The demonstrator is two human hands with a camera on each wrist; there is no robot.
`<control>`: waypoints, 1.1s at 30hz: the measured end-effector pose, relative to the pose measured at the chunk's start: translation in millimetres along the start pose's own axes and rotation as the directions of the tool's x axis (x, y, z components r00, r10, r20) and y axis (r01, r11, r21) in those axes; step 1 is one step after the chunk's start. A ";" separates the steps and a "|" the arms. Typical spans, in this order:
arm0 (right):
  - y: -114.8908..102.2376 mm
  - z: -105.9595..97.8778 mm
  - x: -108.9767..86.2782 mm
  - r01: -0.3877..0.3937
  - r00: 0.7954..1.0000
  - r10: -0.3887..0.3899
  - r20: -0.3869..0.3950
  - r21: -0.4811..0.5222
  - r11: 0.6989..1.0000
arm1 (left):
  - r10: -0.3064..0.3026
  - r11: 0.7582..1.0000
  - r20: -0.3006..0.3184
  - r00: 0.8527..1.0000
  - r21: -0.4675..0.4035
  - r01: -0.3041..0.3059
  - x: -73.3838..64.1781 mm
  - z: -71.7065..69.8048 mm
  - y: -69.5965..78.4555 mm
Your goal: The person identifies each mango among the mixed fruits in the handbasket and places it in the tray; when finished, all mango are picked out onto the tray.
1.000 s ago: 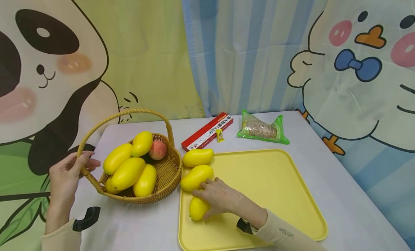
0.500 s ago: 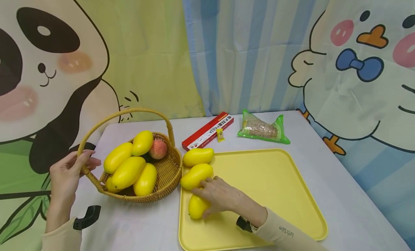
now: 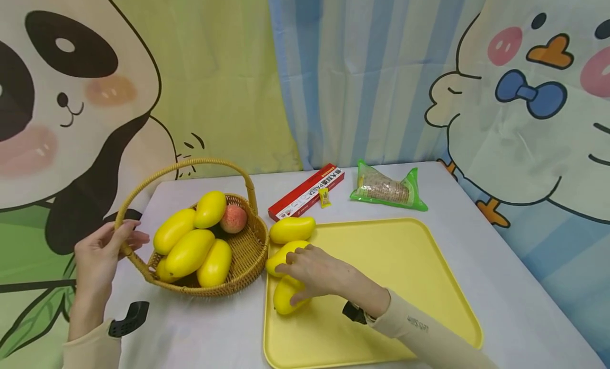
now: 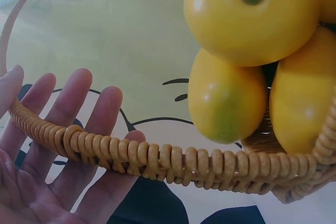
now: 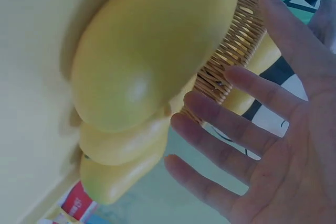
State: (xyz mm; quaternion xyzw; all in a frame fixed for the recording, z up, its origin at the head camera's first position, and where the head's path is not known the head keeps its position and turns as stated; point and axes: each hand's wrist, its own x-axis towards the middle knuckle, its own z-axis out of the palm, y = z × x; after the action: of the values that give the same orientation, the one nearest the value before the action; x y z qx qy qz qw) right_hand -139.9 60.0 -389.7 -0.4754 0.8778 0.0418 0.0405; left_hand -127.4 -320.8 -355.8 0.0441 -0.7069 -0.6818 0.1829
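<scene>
My left hand (image 3: 99,252) grips the handle (image 3: 209,161) of a wicker basket (image 3: 248,258), thumb on one side and fingers behind it. Several yellow mangoes (image 3: 190,252) and a peach (image 3: 233,219) lie in the basket. Along the left side of a yellow tray (image 3: 391,289) three more mangoes form a row. Over the nearest mango (image 3: 285,297) hovers my right hand (image 3: 319,273), covering part of it and of the middle mango (image 3: 276,263). In the right wrist view its fingers (image 5: 226,114) are spread beside the mango. The far mango (image 3: 292,230) sits at the tray's back left corner.
Behind the tray lie a red and white pasta box (image 3: 305,193), a small yellow packet (image 3: 324,197) and a green-edged clear bag (image 3: 388,188) with brown contents. A printed curtain (image 3: 229,83) hangs behind the white-covered table (image 3: 486,263).
My right hand has shifted slightly forward and left, its fingers lifting off the nearest mango. That mango has moved a little toward the middle one. My left hand stays at the handle.
</scene>
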 end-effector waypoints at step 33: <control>-21.8 -48.2 140.7 0.181 0.977 -0.190 -0.102 -0.089 0.979 | -0.004 0.999 0.016 1.000 -0.041 0.005 1.3 -1.6 -2.2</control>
State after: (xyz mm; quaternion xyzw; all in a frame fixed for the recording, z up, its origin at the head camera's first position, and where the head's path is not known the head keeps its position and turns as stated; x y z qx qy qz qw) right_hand -199.7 -74.2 -358.2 -0.5580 0.8282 0.0466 -0.0230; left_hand -128.5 -322.9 -357.7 0.0364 -0.6940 -0.6970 0.1765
